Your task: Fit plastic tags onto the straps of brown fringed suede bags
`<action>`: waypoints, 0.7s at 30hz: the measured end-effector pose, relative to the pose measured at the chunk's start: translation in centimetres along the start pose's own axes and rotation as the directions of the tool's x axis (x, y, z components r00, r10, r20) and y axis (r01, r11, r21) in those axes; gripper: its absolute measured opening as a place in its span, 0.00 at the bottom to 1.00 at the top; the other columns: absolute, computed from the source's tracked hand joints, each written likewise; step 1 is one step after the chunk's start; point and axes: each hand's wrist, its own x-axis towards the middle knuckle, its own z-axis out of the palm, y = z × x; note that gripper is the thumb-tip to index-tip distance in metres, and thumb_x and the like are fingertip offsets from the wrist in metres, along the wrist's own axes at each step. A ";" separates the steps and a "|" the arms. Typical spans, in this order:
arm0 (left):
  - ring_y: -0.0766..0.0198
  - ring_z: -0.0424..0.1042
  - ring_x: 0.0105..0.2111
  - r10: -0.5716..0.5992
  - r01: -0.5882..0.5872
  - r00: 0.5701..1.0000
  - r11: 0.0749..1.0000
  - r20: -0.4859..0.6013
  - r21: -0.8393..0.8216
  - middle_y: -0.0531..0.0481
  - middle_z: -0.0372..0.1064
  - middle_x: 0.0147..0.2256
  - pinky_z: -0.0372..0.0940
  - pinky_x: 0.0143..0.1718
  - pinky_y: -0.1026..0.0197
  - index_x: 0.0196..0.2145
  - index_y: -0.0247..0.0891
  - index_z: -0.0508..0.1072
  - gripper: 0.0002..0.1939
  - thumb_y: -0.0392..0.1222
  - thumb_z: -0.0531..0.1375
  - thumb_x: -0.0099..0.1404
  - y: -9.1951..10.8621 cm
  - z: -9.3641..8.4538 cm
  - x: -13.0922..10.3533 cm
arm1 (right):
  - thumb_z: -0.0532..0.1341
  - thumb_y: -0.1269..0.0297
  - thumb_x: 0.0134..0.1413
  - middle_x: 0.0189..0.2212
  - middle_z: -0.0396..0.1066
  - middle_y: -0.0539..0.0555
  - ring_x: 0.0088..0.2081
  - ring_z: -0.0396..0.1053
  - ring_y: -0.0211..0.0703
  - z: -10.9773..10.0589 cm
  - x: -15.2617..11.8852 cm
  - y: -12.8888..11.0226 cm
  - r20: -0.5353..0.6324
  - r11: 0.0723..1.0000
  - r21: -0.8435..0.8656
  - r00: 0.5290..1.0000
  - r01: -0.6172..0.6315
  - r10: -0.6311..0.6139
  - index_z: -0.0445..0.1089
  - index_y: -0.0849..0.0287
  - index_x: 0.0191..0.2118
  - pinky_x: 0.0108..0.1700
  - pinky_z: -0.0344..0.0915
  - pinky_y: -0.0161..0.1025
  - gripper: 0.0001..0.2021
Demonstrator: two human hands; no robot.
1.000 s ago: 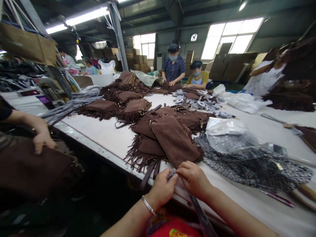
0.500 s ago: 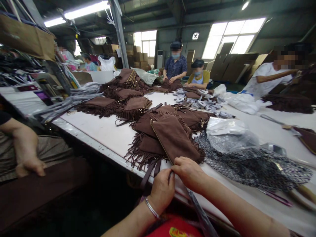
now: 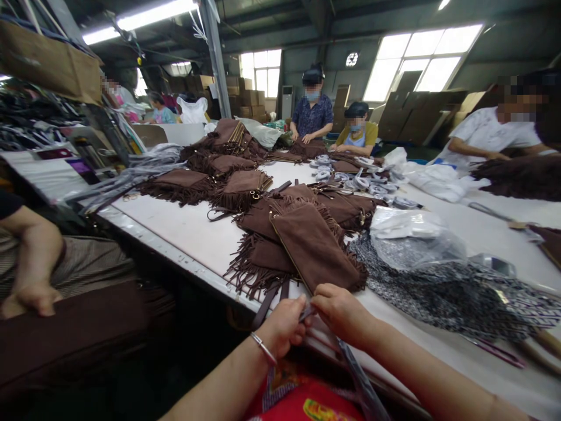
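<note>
My left hand (image 3: 284, 328), with a silver bangle at the wrist, is closed on a greyish strap (image 3: 360, 377) at the near table edge. Close beside it, my right hand (image 3: 344, 310) pinches the same strap with bent fingers. From my hands the strap runs down over the table edge towards my lap and looks wrapped in thin film. Just beyond my fingers lies a flat brown fringed bag (image 3: 313, 245) with a zip along one side. It rests on other brown fringed bags (image 3: 267, 257).
Grey wrapped coils (image 3: 363, 178) and more fringed bags (image 3: 225, 140) cover the far table. To the right lie clear plastic (image 3: 416, 240), black-and-white patterned cloth (image 3: 456, 298) and purple tweezers (image 3: 495, 351). A co-worker's arm (image 3: 35, 251) is at left; other people work across the table.
My left hand has turned and its fingers have loosened slightly round the strap. My right hand stays pinched on it. The co-worker's hand at left has shifted left.
</note>
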 end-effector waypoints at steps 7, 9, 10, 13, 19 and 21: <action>0.78 0.39 0.15 -0.162 0.182 0.955 0.982 0.250 -0.059 0.63 0.48 0.20 0.33 0.17 0.71 0.33 0.34 0.66 0.20 0.56 0.61 0.58 0.7 -0.6 -0.2 | 0.55 0.68 0.60 0.29 0.68 0.55 0.32 0.62 0.44 0.8 -1.1 -0.2 -0.172 0.984 -0.083 0.970 0.157 -0.169 0.70 0.61 0.33 0.36 0.61 0.41 0.08; 0.77 0.39 0.16 -0.130 0.148 0.959 0.988 0.252 -0.054 0.63 0.47 0.19 0.33 0.17 0.70 0.32 0.36 0.65 0.19 0.56 0.62 0.57 0.5 -0.4 -0.3 | 0.56 0.63 0.60 0.30 0.69 0.56 0.32 0.62 0.45 1.3 -1.6 -0.2 -0.214 0.978 -0.115 0.957 0.174 -0.195 0.71 0.60 0.34 0.35 0.61 0.43 0.09; 0.77 0.39 0.16 -0.104 0.117 0.967 0.992 0.232 -0.044 0.63 0.47 0.19 0.33 0.17 0.70 0.31 0.37 0.64 0.19 0.56 0.61 0.57 0.2 -0.2 -0.3 | 0.56 0.62 0.60 0.31 0.70 0.57 0.32 0.63 0.45 1.6 -1.9 -0.2 -0.237 0.977 -0.125 0.952 0.171 -0.196 0.71 0.61 0.36 0.35 0.62 0.43 0.09; 0.75 0.41 0.16 -0.006 0.002 0.992 0.999 0.122 0.034 0.63 0.48 0.19 0.34 0.17 0.68 0.30 0.38 0.62 0.17 0.56 0.58 0.59 -0.6 0.4 -0.3 | 0.54 0.70 0.60 0.39 0.73 0.60 0.38 0.67 0.47 2.2 -3.8 -0.1 -0.341 0.984 -0.119 0.925 0.132 -0.165 0.70 0.62 0.47 0.40 0.66 0.44 0.12; 0.69 0.54 0.20 0.355 -0.253 0.932 0.782 -0.073 0.570 0.58 0.54 0.20 0.48 0.22 0.64 0.26 0.38 0.64 0.14 0.50 0.51 0.64 -1.1 1.2 -0.3 | 0.59 0.74 0.54 0.43 0.73 0.58 0.44 0.70 0.46 -1.4 -11.4 3.0 -0.596 0.988 -0.013 0.794 -0.155 0.117 0.70 0.58 0.50 0.49 0.68 0.44 0.16; 0.66 0.58 0.24 0.460 -0.306 0.887 0.651 -0.040 0.694 0.55 0.58 0.22 0.53 0.26 0.63 0.25 0.39 0.63 0.15 0.49 0.49 0.65 -1.1 1.4 -0.3 | 0.61 0.71 0.53 0.42 0.74 0.57 0.43 0.72 0.46 -4.1 -14.6 5.4 -0.722 0.942 0.019 0.648 -0.334 0.245 0.72 0.57 0.46 0.50 0.68 0.43 0.13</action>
